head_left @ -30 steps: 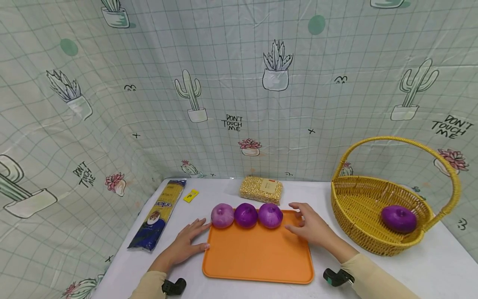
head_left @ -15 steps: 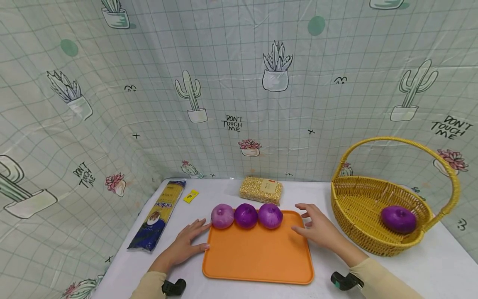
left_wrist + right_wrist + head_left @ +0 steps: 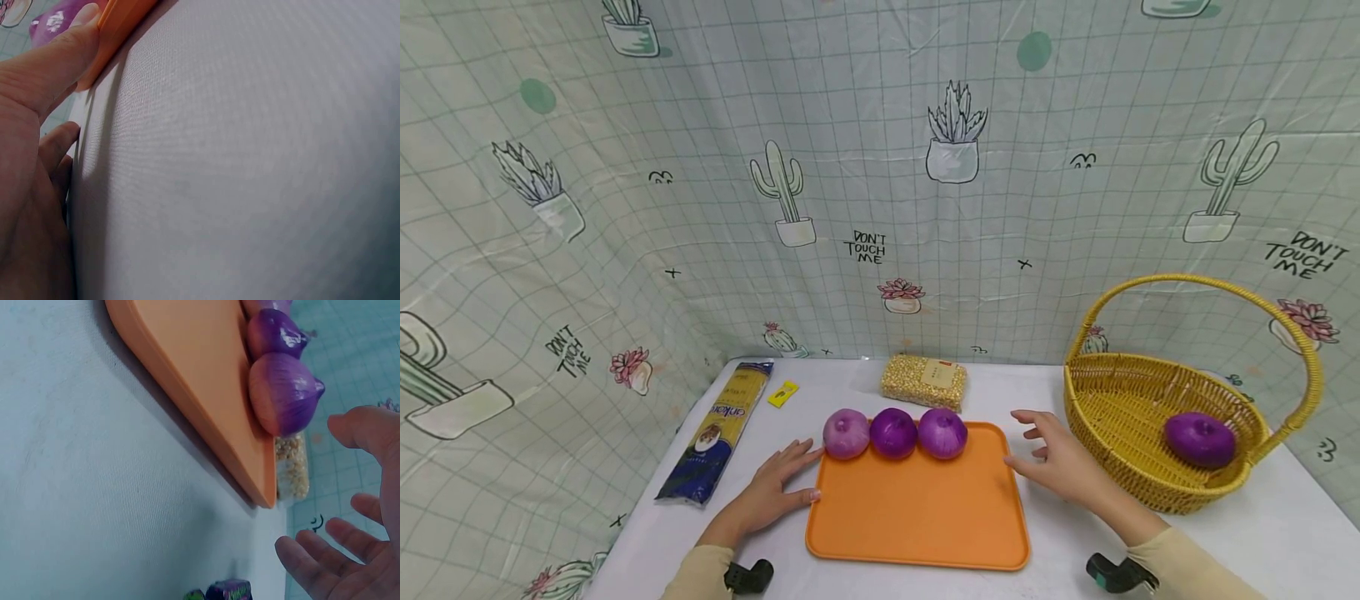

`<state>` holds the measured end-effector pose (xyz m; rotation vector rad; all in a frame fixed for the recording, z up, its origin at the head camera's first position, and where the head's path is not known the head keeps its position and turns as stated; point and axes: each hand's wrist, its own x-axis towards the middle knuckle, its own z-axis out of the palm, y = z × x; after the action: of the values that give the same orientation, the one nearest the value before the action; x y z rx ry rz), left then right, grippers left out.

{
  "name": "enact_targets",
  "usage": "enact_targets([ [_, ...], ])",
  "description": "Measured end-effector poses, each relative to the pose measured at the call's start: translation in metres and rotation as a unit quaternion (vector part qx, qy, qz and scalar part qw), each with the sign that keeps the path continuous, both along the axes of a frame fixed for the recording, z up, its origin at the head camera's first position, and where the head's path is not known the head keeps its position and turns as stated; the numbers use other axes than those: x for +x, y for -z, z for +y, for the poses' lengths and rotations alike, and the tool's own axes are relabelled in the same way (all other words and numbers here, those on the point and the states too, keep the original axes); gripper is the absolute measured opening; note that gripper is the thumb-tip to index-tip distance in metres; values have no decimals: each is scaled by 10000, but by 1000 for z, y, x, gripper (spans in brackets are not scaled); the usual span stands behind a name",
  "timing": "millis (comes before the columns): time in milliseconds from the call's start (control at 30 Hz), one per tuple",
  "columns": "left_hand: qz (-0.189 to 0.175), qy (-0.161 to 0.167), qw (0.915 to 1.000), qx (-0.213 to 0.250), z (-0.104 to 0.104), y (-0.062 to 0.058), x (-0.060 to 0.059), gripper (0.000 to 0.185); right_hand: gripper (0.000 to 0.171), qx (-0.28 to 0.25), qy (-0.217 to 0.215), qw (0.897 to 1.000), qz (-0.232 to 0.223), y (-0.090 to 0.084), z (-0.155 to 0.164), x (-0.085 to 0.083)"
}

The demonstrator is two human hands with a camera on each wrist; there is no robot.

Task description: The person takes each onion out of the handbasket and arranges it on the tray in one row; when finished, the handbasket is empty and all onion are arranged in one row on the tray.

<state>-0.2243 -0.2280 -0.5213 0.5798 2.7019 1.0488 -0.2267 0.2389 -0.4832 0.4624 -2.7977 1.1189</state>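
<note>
Three purple onions stand in a row along the far edge of an orange tray [image 3: 917, 521]: a pale one [image 3: 846, 434] at left, a dark one [image 3: 893, 433] in the middle, and a third [image 3: 943, 433] at right. My left hand [image 3: 771, 490] lies at the tray's left side, fingers extended; its thumb touches the rim in the left wrist view. Over the table just right of the tray is my right hand [image 3: 1060, 462], fingers spread and loosely bent, holding nothing. Another purple onion [image 3: 1200, 440] rests inside the yellow wicker basket [image 3: 1105, 450].
Behind the tray lies a bag of corn kernels [image 3: 924, 381]. A long blue-and-yellow pasta packet [image 3: 718, 429] and a small yellow packet [image 3: 783, 393] lie at left. The right wrist view also catches a small dark purple packet [image 3: 230, 590]. A patterned curtain hangs behind.
My right hand has drawn away to the right, from over the tray's right edge to beside it. The left hand, onions, tray and basket have stayed put.
</note>
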Motion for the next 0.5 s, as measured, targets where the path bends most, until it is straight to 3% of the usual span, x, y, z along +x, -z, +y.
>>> enact_targets([
  [500,3,32,10000,53,-1,1,-1,69,69,11,87,9999,-80,-10,28,10],
])
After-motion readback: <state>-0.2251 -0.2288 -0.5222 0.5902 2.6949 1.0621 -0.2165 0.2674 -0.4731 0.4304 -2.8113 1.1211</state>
